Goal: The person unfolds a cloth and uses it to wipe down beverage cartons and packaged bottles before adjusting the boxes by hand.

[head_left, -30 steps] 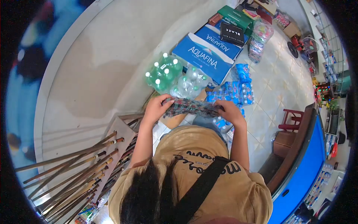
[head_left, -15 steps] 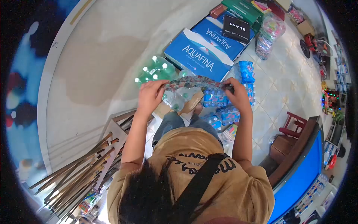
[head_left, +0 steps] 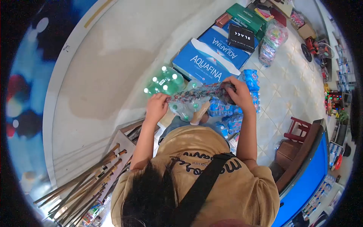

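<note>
A dark, multicoloured patterned cloth [head_left: 200, 92] is stretched between my two hands at waist height; its exact kind is not clear. My left hand [head_left: 157, 107] pinches its left end. Around the bunched right end, my right hand [head_left: 241, 95] is closed. Beyond my left hand stand green bottles with white caps [head_left: 165, 81]. Just below the cloth are clear bottles with green caps [head_left: 185, 109], partly covered by it. Shrink-wrapped packs of blue bottles [head_left: 223, 109] are on the floor near my right hand.
Blue Aquafina cartons [head_left: 200, 62] lie ahead, with a black box [head_left: 241, 38] on top. Behind them are a green box [head_left: 245, 18] and a wrapped bundle [head_left: 273, 41]. Cue sticks [head_left: 87, 178] lean at left. A blue pool table [head_left: 302, 189] and red stool [head_left: 297, 128] stand right.
The cloth has gone from an arched narrow band to a slanted, wider spread, its right end bunched in my right hand. My left hand has moved slightly lower, and the view has shifted a little.
</note>
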A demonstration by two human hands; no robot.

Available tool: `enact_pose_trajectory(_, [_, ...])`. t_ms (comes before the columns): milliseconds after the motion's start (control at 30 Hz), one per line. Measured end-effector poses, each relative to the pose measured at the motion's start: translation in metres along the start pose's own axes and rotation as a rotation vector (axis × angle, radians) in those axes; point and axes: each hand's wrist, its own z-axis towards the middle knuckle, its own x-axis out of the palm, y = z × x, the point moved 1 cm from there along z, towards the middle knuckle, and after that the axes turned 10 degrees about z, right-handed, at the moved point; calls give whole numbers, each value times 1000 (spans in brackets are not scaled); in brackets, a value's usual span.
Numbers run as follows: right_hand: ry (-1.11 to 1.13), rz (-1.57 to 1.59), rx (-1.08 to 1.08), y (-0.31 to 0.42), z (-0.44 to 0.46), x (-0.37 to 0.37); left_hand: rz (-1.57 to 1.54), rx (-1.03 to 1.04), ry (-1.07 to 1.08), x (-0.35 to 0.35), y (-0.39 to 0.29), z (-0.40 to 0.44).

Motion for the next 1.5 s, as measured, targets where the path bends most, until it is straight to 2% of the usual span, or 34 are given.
enact_pose_trajectory(67, [161,-101,72,1,2,9,-49,-11,37,4,17,1])
enact_pose_trajectory(100, [192,-155,174,-9,-5,14,-85,-29,84,6,26,2])
enact_pose_trajectory(133, [180,-164,173,-13,-9,17,-90,-16,78,8,33,3])
enact_pose_trajectory(200, [371,-318,403,-23,-19,27,-319,-90,211,16,50,6])
enact_pose_trajectory(233, [352,-319,411,-28,-23,33,-355,29,177,27,64,10])
enact_pose_trajectory(367, [379,-233,500,-42,-36,48,-451,28,328,41,79,31])
enact_pose_trajectory(400, [403,-203,525,-18,-27,48,-510,53,294,51,84,38])
enact_pose_trajectory(500, [369,-181,483,-34,-24,37,-519,3,293,56,80,71])
enact_pose_trajectory(567, [293,-152,530,-23,-6,24,-551,156,0,54,73,101])
enact_pose_trajectory(600, [219,-126,575,-23,4,14,-579,187,1,53,69,123])
enact_pose_trajectory(633, [206,-247,430,-48,9,4,-607,215,1,52,65,143])
enact_pose_trajectory(667, [220,-249,429,-50,19,-3,-622,150,-24,46,55,158])
enact_pose_trajectory(733, [-11,-347,17,-45,45,-15,-680,70,-95,49,40,190])
enact_pose_trajectory(767, [-66,-303,22,-56,53,-18,-677,64,-102,57,37,203])
enact_pose_trajectory(833, [-100,-271,4,-86,61,-17,-604,24,-180,82,32,228])
enact_pose_trajectory(900, [-114,-234,48,-132,61,-11,-616,-37,-141,112,31,241])
enact_pose_trajectory(933, [-105,-230,55,-160,57,-7,-460,-23,-140,133,36,245])
enact_pose_trajectory(967, [24,-259,114,-188,53,0,-302,-7,-135,158,46,248])
enact_pose_trajectory(1000, [153,-286,171,-212,48,7,-259,6,65,195,69,252])
enact_pose_trajectory(1033, [163,-278,180,-227,42,17,-259,-5,77,195,57,253])
enact_pose_trajectory(1100, [371,-592,482,-258,33,46,269,-121,400,200,35,249])
enact_pose_trajectory(1133, [384,-585,486,-279,35,60,269,-55,469,232,43,254])
enact_pose_trajectory(1200, [272,-455,263,-315,40,86,243,144,352,258,30,259])
enact_pose_trajectory(1267, [264,-504,214,-335,44,108,247,293,343,287,19,266])
enact_pose_trajectory(1300, [322,-545,310,-339,45,116,251,359,325,306,15,267])
enact_pose_trajectory(1333, [333,-539,317,-344,42,122,238,368,383,318,4,268])
enact_pose_trajectory(1400, [206,-645,312,-347,27,129,270,429,369,330,-22,264])
enact_pose_trajectory(1433, [165,-615,403,-348,15,130,236,494,327,342,-35,264])
enact_pose_trajectory(1500, [109,-628,452,-359,-7,121,116,558,240,366,-60,268])
